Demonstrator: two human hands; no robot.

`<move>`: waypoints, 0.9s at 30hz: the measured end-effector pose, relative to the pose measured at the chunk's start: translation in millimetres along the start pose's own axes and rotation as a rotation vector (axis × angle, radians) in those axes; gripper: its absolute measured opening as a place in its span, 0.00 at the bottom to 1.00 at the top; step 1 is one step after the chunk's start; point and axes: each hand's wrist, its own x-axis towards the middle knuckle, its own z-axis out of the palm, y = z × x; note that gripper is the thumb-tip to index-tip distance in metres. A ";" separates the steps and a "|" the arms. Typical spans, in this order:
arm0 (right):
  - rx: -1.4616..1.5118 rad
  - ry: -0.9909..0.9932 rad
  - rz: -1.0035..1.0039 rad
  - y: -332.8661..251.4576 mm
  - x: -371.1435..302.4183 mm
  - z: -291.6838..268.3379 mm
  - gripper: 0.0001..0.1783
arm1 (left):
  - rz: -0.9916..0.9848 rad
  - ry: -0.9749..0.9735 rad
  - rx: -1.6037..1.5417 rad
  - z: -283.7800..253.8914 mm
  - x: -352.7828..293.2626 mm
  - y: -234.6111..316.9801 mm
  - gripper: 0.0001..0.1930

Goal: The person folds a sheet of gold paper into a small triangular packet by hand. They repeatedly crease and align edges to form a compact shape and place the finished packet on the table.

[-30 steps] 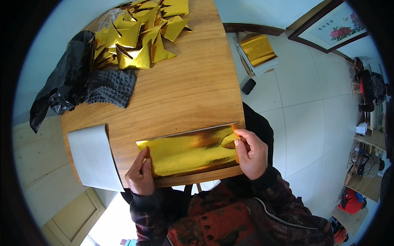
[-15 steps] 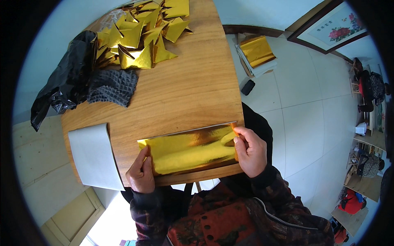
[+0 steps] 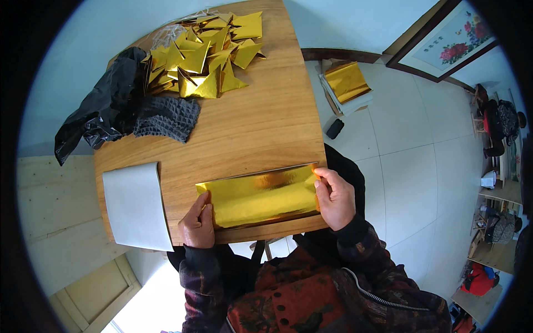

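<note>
A shiny gold foil paper sheet [image 3: 261, 200], folded into a long strip, lies along the near edge of the wooden table [image 3: 261, 122]. My left hand [image 3: 198, 222] pinches its left end between thumb and fingers. At the right end, my right hand [image 3: 335, 197] grips the upper corner, thumb toward the fold. Left of the strip rests a stack of pale grey-white sheets [image 3: 136, 205], bent over along its right edge. Folded gold paper pieces [image 3: 205, 58] are heaped at the far side of the table.
A black plastic bag [image 3: 105, 105] and a dark grey textured cloth [image 3: 167, 118] lie beside the heap. On the tiled floor at right are gold sheets [image 3: 347, 82] on a pile and a small black case [image 3: 335, 129]. A framed flower picture [image 3: 449, 41] leans against the wall.
The right end of the strip lies flatter, its raised corner pressed down. Both hands keep hold of the ends. The whole view has shifted slightly.
</note>
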 end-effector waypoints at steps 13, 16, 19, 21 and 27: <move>-0.107 0.014 -0.058 -1.9 0.5 0.5 0.13 | -0.058 -0.007 -0.003 -0.2 -0.5 1.7 0.14; -0.117 0.011 -0.059 -2.8 1.2 0.2 0.13 | -0.023 0.008 0.013 -0.4 -1.3 3.9 0.14; -0.124 0.007 -0.060 -2.9 1.0 0.1 0.13 | -0.060 -0.002 0.003 -0.4 -0.6 2.8 0.14; -0.124 0.006 -0.062 -2.7 1.0 0.0 0.13 | -0.041 -0.004 -0.017 0.1 0.1 1.3 0.14; -0.102 0.008 -0.061 -2.7 1.4 0.1 0.13 | -0.037 -0.005 -0.017 -0.6 -1.0 0.8 0.14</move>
